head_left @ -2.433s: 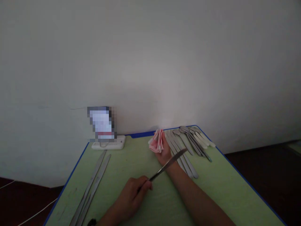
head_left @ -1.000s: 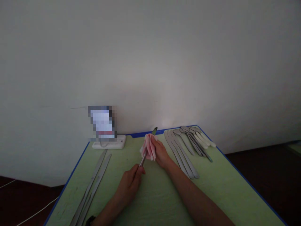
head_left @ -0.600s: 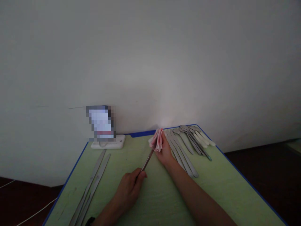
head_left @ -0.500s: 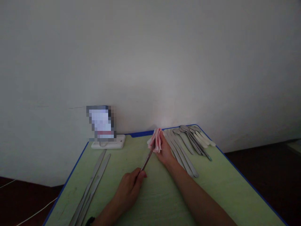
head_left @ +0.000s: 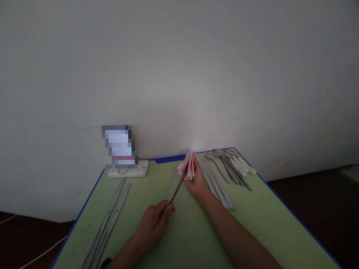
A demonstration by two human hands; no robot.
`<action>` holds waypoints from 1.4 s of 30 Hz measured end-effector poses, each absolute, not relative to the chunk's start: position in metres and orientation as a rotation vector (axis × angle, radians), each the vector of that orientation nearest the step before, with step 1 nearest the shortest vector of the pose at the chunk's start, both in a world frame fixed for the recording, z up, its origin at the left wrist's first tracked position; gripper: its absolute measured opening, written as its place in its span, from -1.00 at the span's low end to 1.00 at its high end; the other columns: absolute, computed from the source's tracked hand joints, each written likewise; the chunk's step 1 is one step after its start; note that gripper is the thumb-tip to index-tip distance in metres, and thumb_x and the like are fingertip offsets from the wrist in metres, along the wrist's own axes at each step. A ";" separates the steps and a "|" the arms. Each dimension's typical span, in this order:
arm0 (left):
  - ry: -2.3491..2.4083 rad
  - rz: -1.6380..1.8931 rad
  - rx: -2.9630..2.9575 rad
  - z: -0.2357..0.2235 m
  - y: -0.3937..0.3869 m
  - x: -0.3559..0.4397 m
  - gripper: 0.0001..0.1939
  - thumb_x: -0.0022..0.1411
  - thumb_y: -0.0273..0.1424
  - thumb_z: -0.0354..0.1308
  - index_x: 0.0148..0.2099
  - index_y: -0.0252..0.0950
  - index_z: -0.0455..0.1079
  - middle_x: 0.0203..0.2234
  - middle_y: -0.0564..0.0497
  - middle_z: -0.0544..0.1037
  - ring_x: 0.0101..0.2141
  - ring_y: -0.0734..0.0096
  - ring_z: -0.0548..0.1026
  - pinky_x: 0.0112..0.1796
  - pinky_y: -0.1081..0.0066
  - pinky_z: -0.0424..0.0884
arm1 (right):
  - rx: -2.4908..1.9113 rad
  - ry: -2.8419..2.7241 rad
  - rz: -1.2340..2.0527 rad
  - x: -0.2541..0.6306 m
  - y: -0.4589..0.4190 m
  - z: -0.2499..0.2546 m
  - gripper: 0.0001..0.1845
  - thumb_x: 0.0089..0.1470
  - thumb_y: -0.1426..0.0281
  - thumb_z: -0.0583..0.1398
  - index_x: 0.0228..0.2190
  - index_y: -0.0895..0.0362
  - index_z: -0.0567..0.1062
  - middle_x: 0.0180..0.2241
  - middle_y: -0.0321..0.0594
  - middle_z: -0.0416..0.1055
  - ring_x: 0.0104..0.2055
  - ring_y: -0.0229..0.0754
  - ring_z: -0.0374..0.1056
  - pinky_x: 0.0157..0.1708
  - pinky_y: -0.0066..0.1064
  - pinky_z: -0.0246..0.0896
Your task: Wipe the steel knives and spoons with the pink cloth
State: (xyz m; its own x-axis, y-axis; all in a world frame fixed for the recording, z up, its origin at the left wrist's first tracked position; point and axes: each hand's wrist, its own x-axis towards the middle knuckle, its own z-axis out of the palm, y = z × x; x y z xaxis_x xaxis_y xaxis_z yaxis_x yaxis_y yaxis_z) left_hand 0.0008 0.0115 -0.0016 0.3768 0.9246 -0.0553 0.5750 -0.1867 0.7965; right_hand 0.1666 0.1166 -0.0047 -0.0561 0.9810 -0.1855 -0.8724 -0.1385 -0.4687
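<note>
My left hand (head_left: 153, 226) is closed around the handle of a metal table knife (head_left: 176, 192), which points forward and slightly right above the table. Wrapped in my right hand (head_left: 197, 182) is a folded pink-and-white cloth (head_left: 191, 167), pressed about the far part of the knife. That end is hidden inside the folds. Two long table knives (head_left: 113, 220) lie side by side left of my left hand. Just beyond my right wrist, more knives (head_left: 223, 194) lie slanted on the table.
The green table (head_left: 157, 188) has a blue edge and stands against a pale wall. At its back left, a blurred phone (head_left: 120, 145) leans on a white stand (head_left: 133, 172). Several spoons (head_left: 218, 151) and white-handled utensils (head_left: 243, 167) lie at the back right.
The cloth and my right fingers have shifted slightly to the right at the knife's far end. My left hand keeps the same grip, nearly still.
</note>
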 end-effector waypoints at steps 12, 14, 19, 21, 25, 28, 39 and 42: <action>1.312 0.630 1.780 -0.004 0.013 0.002 -0.56 0.34 -0.13 -0.20 -0.28 -0.30 0.38 -0.68 0.16 0.21 -0.61 0.45 0.22 -0.52 0.46 0.10 | -0.657 -0.390 1.681 0.162 0.111 -0.002 -0.63 -0.02 0.06 0.25 -0.49 0.13 0.47 -0.59 -0.35 0.42 -0.60 -0.31 0.29 -0.59 -0.49 0.19; 1.314 0.640 1.708 -0.005 0.014 0.002 -0.53 0.33 -0.08 -0.21 -0.28 -0.31 0.37 -0.69 0.20 0.10 -0.63 0.47 0.15 -0.55 0.47 0.04 | -0.712 -0.527 1.711 0.160 0.108 -0.005 -0.56 -0.08 0.00 0.27 -0.50 0.17 0.48 -0.59 -0.29 0.44 -0.59 -0.29 0.30 -0.58 -0.47 0.21; 1.324 0.678 1.556 -0.004 0.017 0.004 -0.47 0.27 0.04 -0.20 -0.33 -0.30 0.32 -0.71 0.23 0.07 -0.65 0.50 0.10 -0.59 0.49 0.00 | -0.821 -0.802 1.688 0.157 0.102 -0.012 -0.51 -0.17 0.00 0.32 -0.52 0.22 0.49 -0.63 -0.29 0.42 -0.61 -0.30 0.29 -0.57 -0.48 0.19; 1.296 0.688 1.493 -0.003 0.017 0.004 -0.45 0.26 0.06 -0.20 -0.29 -0.31 0.33 -0.70 0.23 0.07 -0.65 0.50 0.10 -0.59 0.49 0.02 | -0.788 -0.757 1.750 0.157 0.102 -0.012 -0.50 -0.13 -0.02 0.29 -0.49 0.21 0.49 -0.61 -0.28 0.44 -0.59 -0.28 0.32 -0.54 -0.45 0.22; 1.184 0.688 1.383 -0.003 0.019 0.002 -0.41 0.29 0.03 -0.31 -0.20 -0.32 0.36 -0.70 0.22 0.13 -0.67 0.50 0.11 -0.59 0.49 0.05 | -0.615 -0.588 1.959 0.161 0.102 -0.008 -0.54 -0.03 0.00 0.24 -0.39 0.17 0.48 -0.53 -0.28 0.47 -0.56 -0.24 0.37 -0.50 -0.38 0.30; 1.165 0.640 1.382 -0.003 0.020 0.001 -0.44 0.29 -0.02 -0.29 -0.22 -0.32 0.37 -0.73 0.22 0.15 -0.69 0.49 0.13 -0.58 0.48 0.07 | -0.484 -0.426 1.992 0.164 0.104 -0.002 -0.65 0.02 0.08 0.24 -0.39 0.13 0.47 -0.51 -0.33 0.46 -0.55 -0.27 0.37 -0.49 -0.41 0.32; 1.364 0.763 1.458 0.001 0.021 0.007 -0.48 0.23 0.05 -0.30 -0.59 -0.17 0.05 -0.75 0.18 0.11 -0.67 0.46 0.14 -0.54 0.41 0.17 | -0.718 -0.899 1.815 0.157 0.100 -0.016 -0.58 -0.13 0.06 0.32 -0.45 0.19 0.52 -0.54 -0.31 0.44 -0.50 -0.30 0.30 -0.46 -0.50 0.21; 1.386 0.778 1.495 -0.001 0.022 0.006 -0.51 0.23 0.03 -0.25 -0.57 -0.18 0.09 -0.73 0.17 0.15 -0.65 0.45 0.16 -0.53 0.41 0.18 | -0.777 -1.054 1.755 0.156 0.099 -0.022 -0.59 -0.16 0.07 0.33 -0.47 0.20 0.53 -0.53 -0.32 0.43 -0.50 -0.32 0.26 -0.49 -0.53 0.13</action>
State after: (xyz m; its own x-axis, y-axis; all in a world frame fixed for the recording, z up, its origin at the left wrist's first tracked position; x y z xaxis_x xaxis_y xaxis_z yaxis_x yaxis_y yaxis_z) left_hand 0.0060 0.0220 -0.0007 0.1649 0.9769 -0.1357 0.3932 0.0611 0.9174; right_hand 0.1555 0.0995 -0.0217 -0.3811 0.9228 -0.0569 -0.3829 -0.2135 -0.8988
